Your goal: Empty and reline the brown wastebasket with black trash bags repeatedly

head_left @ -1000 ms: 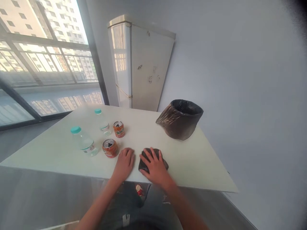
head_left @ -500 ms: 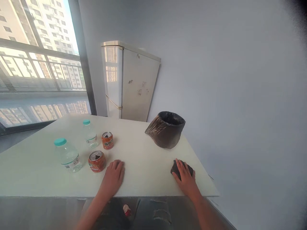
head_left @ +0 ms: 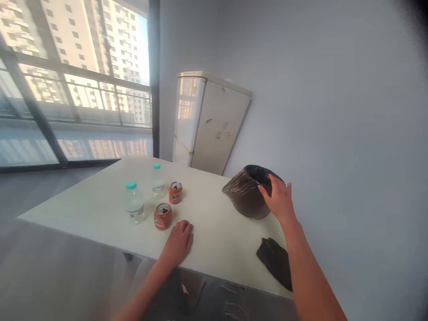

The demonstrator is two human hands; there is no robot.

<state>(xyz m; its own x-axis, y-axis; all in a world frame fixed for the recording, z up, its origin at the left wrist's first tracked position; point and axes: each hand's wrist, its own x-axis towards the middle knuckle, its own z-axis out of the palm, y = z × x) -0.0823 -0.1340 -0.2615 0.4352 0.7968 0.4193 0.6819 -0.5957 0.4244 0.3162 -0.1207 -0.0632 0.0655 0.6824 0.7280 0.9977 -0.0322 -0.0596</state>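
Note:
On the table's right side stands a dark, wide-mouthed container (head_left: pixel 245 196) that looks like a bin or stiff open bag in black plastic, its left corner drawn to a point. My right hand (head_left: pixel 280 198) is at the right of its mouth, thumb and fingers apart, overlapping the rim; whether it touches cannot be told. Below that hand lies a flat, black folded piece (head_left: pixel 274 261), perhaps plastic or cloth, partly behind my right forearm. My left hand (head_left: pixel 180 238) rests on the tabletop with its fingers lying flat, just right of the nearer orange can (head_left: pixel 163 217).
A second orange can (head_left: pixel 175 193) stands farther back. Left of the cans are two clear bottles with teal caps, the nearer bottle (head_left: pixel 135 205) and the farther bottle (head_left: pixel 157 183). The white table (head_left: pixel 214 223) meets a wall; a fridge (head_left: pixel 220 129) stands behind.
My right hand has left the black folded piece and moved up to the container's mouth. That piece now appears more spread out. My view has turned left; my left hand still rests on the table.

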